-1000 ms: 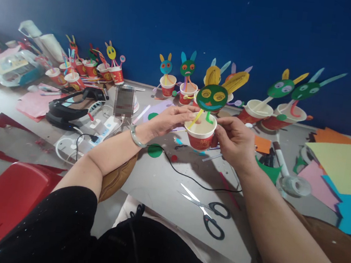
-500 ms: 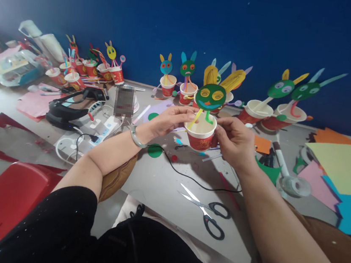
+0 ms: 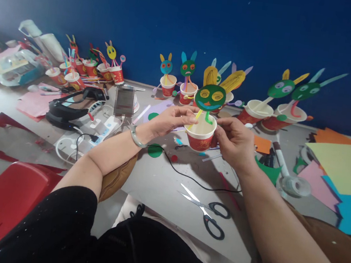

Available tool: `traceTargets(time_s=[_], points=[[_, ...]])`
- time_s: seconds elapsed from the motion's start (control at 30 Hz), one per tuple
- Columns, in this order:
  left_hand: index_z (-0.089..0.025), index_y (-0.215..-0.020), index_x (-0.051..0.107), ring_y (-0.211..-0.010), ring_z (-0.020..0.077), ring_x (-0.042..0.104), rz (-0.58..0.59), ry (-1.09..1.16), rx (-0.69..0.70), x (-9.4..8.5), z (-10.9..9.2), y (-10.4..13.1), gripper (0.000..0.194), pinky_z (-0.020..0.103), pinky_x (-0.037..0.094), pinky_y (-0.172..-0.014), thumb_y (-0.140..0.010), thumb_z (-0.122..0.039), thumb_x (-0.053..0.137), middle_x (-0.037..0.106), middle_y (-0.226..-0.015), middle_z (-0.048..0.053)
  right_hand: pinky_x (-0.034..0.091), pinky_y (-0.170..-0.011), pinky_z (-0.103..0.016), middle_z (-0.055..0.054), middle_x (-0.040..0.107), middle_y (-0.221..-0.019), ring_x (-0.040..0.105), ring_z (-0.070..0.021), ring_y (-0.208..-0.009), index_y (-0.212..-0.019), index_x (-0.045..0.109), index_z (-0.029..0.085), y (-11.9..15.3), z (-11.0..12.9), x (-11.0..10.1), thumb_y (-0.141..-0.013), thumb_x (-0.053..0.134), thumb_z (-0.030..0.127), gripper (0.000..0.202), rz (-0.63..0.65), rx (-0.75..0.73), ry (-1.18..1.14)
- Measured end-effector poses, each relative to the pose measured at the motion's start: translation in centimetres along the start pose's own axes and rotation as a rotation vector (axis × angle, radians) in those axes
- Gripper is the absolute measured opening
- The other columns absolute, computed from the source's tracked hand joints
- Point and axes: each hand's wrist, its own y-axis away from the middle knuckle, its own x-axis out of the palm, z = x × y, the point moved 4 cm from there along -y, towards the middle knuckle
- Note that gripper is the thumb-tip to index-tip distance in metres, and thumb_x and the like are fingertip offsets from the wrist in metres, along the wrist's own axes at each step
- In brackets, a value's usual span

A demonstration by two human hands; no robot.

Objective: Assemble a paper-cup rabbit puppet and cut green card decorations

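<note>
A red and white paper cup (image 3: 200,139) is held up over the table between both hands. Inside it stand a yellow strip (image 3: 198,118) and a green strip (image 3: 208,118), below a green paper face (image 3: 210,98) with yellow ears and eyes and a blue mouth. My left hand (image 3: 176,121) has its thumb and fingers closed at the yellow strip by the cup's left rim. My right hand (image 3: 235,141) grips the cup's right side, its fingers partly hidden behind the cup.
Open scissors (image 3: 206,210) lie on the table (image 3: 155,189) near me, beside a black cable (image 3: 185,176). Several cup figures line the blue wall. Coloured paper (image 3: 337,168) and tape (image 3: 296,186) lie right; a headset (image 3: 69,110) and power strip (image 3: 103,131) left.
My left thumb and fingers have shifted slightly at the yellow strip, and the green face has tipped or moved very slightly. My right hand looks the same.
</note>
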Motion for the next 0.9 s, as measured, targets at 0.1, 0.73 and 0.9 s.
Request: traceTargets(time_s=[0.1,0.73,0.9], points=[[-0.016,-0.070,0.071,-0.096,0.0147,0.064,-0.007,-0.004,0.002,-0.13,0.06,-0.07,0.056,0.034,0.048,-0.091,-0.065,-0.062,0.103,0.072,-0.119,0.006,0.053,-0.044,-0.032,-0.001,0.071,-0.072,0.059,-0.0153,-0.049,-0.095,0.069,0.027,-0.02,0.24,0.02,-0.089,0.081,0.075,0.050,-0.002,-0.001,0.001],[-0.017,-0.082,0.077,-0.100,0.0176,0.069,-0.032,-0.001,-0.007,-0.37,0.27,-0.01,0.052,0.038,0.051,-0.097,-0.070,-0.062,0.100,0.076,-0.118,0.008,0.053,-0.046,-0.034,-0.001,0.072,-0.073,0.060,-0.0168,-0.051,-0.097,0.071,0.027,-0.08,-0.31,-0.12,-0.091,0.078,0.075,0.049,-0.011,-0.024,0.018],[-0.021,-0.111,0.077,-0.094,0.0164,0.069,-0.108,0.055,-0.015,-0.61,0.72,0.02,0.056,0.034,0.052,-0.089,-0.075,-0.060,0.097,0.077,-0.110,0.005,0.052,-0.046,-0.033,-0.001,0.072,-0.072,0.060,-0.0163,-0.049,-0.097,0.070,0.028,-0.17,-0.29,-0.36,-0.093,0.078,0.072,0.045,-0.034,-0.031,0.030]])
